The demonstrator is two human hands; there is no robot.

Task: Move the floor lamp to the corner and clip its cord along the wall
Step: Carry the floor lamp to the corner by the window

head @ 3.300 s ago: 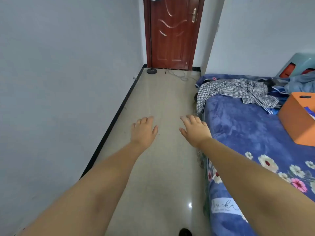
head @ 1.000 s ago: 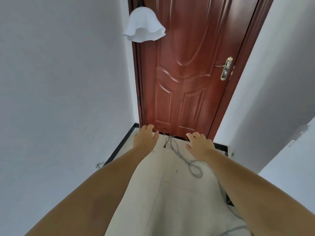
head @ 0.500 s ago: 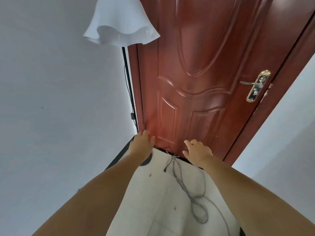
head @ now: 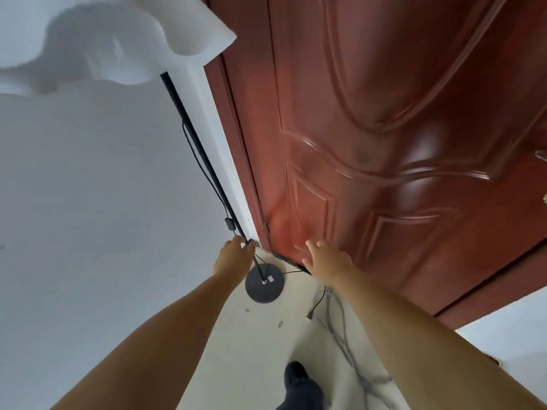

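The floor lamp stands by the left wall beside a red door: white ruffled shade [head: 118, 42], thin black pole [head: 195, 137], round black base [head: 265, 287] on the floor. Its black cord [head: 204, 173] hangs along the pole with an inline switch [head: 228, 224], then trails over the floor to a loose plug [head: 309, 317]. My left hand [head: 235, 257] is low on the pole, fingers and thumb curled around it just above the base. My right hand [head: 327, 260] hovers open in front of the door's bottom edge, holding nothing.
The red wooden door [head: 399, 143] fills the right and is closed, right behind the lamp. A grey cable [head: 343, 341] lies looped on the pale floor to the right. My dark shoe [head: 299, 383] is at the bottom. White wall [head: 88, 232] on the left.
I have walked up to the door and the lamp. My left hand has reached the pole and closed around it; the base, earlier hidden behind that hand, shows. My right hand stays open.
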